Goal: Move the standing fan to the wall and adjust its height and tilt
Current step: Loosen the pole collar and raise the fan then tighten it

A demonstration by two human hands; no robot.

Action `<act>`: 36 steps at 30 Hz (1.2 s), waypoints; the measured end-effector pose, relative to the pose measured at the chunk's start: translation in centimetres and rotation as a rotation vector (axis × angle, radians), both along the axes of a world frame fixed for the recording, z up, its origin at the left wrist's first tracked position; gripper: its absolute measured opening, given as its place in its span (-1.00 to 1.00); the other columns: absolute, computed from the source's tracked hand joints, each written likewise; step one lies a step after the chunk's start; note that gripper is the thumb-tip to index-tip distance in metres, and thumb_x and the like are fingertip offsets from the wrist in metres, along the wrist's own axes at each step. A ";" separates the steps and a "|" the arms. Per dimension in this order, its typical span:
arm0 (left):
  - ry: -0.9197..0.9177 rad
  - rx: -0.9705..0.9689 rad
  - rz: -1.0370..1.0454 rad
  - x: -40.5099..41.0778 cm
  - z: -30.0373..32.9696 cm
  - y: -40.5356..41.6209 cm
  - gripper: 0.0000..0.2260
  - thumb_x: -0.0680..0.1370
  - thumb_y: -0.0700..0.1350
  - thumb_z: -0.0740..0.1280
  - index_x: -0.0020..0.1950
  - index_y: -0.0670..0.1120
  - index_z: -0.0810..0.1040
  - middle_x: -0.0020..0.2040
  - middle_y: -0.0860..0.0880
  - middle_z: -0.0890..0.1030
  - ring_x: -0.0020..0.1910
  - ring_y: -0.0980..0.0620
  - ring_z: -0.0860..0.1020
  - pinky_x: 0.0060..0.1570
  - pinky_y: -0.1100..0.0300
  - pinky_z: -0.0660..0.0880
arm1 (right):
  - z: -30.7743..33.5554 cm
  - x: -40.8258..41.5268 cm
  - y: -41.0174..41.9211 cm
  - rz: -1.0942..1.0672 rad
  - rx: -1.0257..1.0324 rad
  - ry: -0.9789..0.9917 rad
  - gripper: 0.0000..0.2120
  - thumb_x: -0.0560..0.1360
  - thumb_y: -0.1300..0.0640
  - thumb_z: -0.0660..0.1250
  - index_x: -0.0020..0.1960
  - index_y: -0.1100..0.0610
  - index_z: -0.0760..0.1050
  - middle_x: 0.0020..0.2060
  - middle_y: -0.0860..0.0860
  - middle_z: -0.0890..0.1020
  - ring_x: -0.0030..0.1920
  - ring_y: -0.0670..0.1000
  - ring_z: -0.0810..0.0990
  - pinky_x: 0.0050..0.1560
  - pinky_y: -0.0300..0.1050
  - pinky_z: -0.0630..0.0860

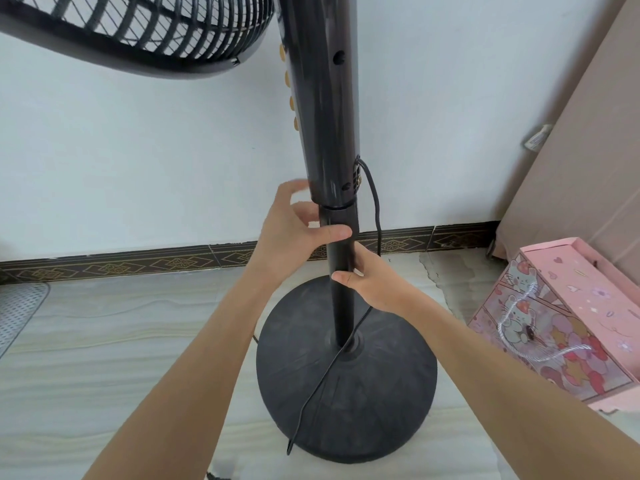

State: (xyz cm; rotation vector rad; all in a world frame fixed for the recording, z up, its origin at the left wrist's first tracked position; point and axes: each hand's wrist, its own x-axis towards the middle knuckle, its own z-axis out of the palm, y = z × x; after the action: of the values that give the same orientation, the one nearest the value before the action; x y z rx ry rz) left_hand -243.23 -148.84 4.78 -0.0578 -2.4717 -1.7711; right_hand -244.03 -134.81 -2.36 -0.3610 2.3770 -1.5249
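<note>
Now tall black standing fan [332, 109] sits by white wall [138, 161] on round base [346, 386]. Left hand [291, 233] pinches pole [343, 299] under collar, prob. to loosen height lock; right hand [372, 282] wraps pole lower down to steady it.

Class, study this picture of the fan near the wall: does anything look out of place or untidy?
Yes: the power cord hangs loose from the column, trails across the round base and off its front edge. Both hands grip the pole, so the cord lies where it might snag.
</note>
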 end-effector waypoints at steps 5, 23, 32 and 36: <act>-0.027 0.072 -0.185 -0.2 0.5 -0.2 -0.67 0.41 -0.33 0.41 0.15 -0.14 0.51 0.00 0.00 0.67 0.04 0.04 0.62 0.10 0.13 0.51 | 0.1 0.1 -0.3 -0.010 0.012 0.000 -0.58 0.53 0.20 0.26 0.36 0.09 0.27 0.32 0.03 0.47 0.34 0.05 0.40 0.40 0.03 0.29; 0.111 -0.049 0.078 0.2 -0.2 1.6 -0.50 0.31 -0.16 0.53 0.13 -0.10 0.35 -0.03 0.07 0.52 -0.01 0.15 0.50 -0.09 0.37 0.44 | 0.3 0.3 -0.1 -0.028 0.019 -0.002 -0.57 0.53 0.20 0.26 0.37 0.10 0.26 0.33 0.04 0.46 0.35 0.04 0.39 0.31 -0.11 0.27; 0.081 -0.093 -0.034 0.3 -0.2 0.7 -0.53 0.32 -0.16 0.52 0.12 -0.10 0.37 0.01 0.05 0.56 0.00 0.18 0.53 0.00 0.35 0.46 | 0.0 0.3 -0.2 -0.025 0.009 0.026 -0.60 0.52 0.20 0.27 0.34 0.10 0.30 0.28 0.02 0.49 0.32 0.03 0.42 0.27 -0.16 0.31; 0.032 -0.088 -0.172 0.2 0.4 0.5 -0.54 0.41 -0.21 0.44 0.22 -0.04 0.31 0.08 0.11 0.52 0.08 0.23 0.48 0.08 0.42 0.42 | 0.0 0.2 -0.2 -0.025 -0.006 0.008 -0.60 0.52 0.21 0.27 0.34 0.11 0.30 0.28 0.03 0.49 0.31 0.04 0.42 0.26 -0.16 0.29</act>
State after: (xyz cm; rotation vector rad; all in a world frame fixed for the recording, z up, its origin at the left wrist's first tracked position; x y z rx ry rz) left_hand -242.99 -148.34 5.14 -0.3119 -2.5900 -1.7059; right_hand -243.79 -135.05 -2.34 -0.3401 2.3922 -1.5443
